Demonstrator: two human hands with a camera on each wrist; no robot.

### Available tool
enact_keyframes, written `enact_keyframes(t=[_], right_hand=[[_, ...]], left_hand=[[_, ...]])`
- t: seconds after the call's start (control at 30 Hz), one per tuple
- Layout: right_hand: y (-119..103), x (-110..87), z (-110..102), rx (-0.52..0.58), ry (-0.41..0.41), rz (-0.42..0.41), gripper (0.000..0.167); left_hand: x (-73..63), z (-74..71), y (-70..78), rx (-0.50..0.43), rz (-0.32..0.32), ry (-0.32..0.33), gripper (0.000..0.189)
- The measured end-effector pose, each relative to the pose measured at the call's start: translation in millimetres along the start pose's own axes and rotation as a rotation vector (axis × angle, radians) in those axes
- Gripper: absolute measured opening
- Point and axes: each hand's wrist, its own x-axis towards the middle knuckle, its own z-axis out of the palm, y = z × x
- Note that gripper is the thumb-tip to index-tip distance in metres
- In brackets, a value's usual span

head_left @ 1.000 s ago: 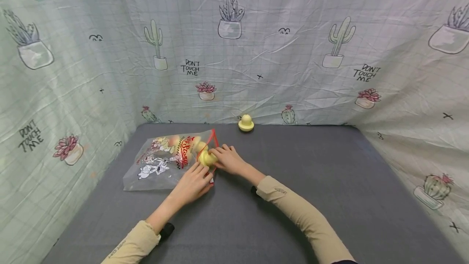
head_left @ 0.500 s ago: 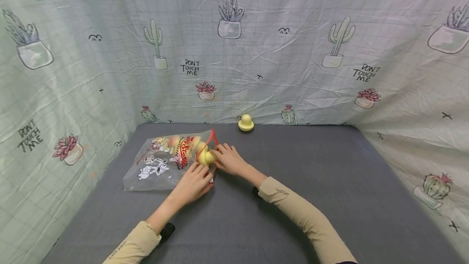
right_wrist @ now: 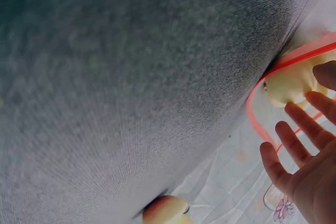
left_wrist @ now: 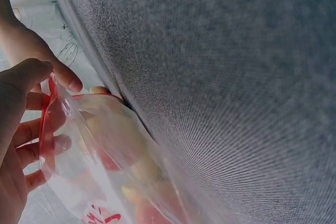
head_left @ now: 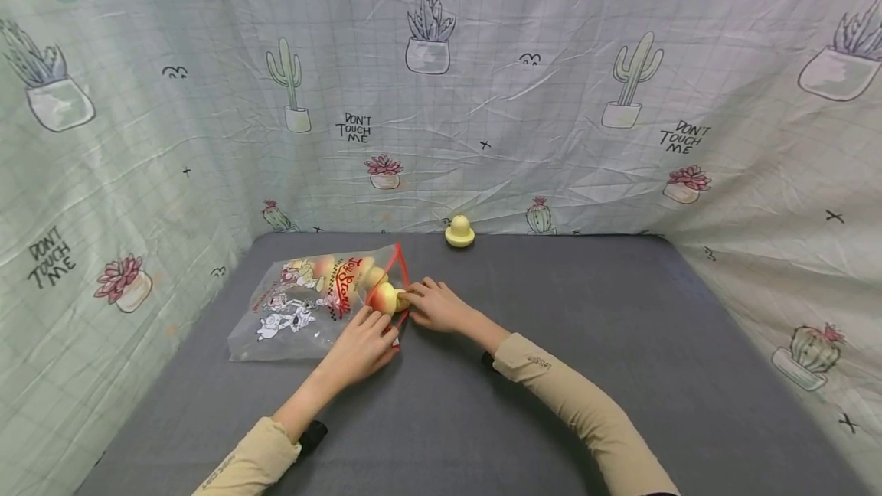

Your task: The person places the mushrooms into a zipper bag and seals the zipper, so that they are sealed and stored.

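Note:
My left hand [head_left: 360, 343] holds the red-edged mouth of a clear zip bag [head_left: 296, 320] printed with Toy Story figures. In the left wrist view, the thumb is on the red edge [left_wrist: 46, 129] and the other fingers show through the plastic. A rounded yellow-and-red piece [head_left: 386, 298] lies in the mouth, its small yellow end toward the right. My right hand [head_left: 437, 306] pinches that end, thumb on one side and fingertips [right_wrist: 290, 107] on the other. More yellow and reddish rounded pieces [head_left: 368, 270] lie inside the bag, blurred by the plastic.
A yellow piece [head_left: 459, 231] with a dome over a wide rim stands at the table's far edge, near the cactus-print curtain [head_left: 427, 136]. The dark grey tabletop [head_left: 586, 312] extends to the right of the bag.
The piece in the bag's mouth has turned, now showing its red side. My right hand has shifted slightly right and down with its small end. The left hand keeps its place on the bag.

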Motion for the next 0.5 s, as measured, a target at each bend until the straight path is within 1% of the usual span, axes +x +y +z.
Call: enact_keyframes(t=[0.1,0.23,0.33,0.5], right_hand=[[0.2,0.0,-1.5,-0.010,-0.018,-0.032,0.042],[-1.1,1.4,-3.1,-0.009,-0.004,-0.064,0.039],[-3.1,4.4,-2.3,-0.010,0.010,-0.071,0.038],[-5.8,9.7,2.2,-0.038,0.020,-0.067,0.046]], left_hand=[[-0.6,0.5,-0.2,-0.007,0.001,-0.004,0.025],[-1.6,0.9,-0.4,-0.021,0.005,0.005,0.024],[-2.3,2.1,0.1,-0.025,0.015,0.023,0.023],[-3.7,4.2,2.1,-0.031,0.027,0.034,0.023]])
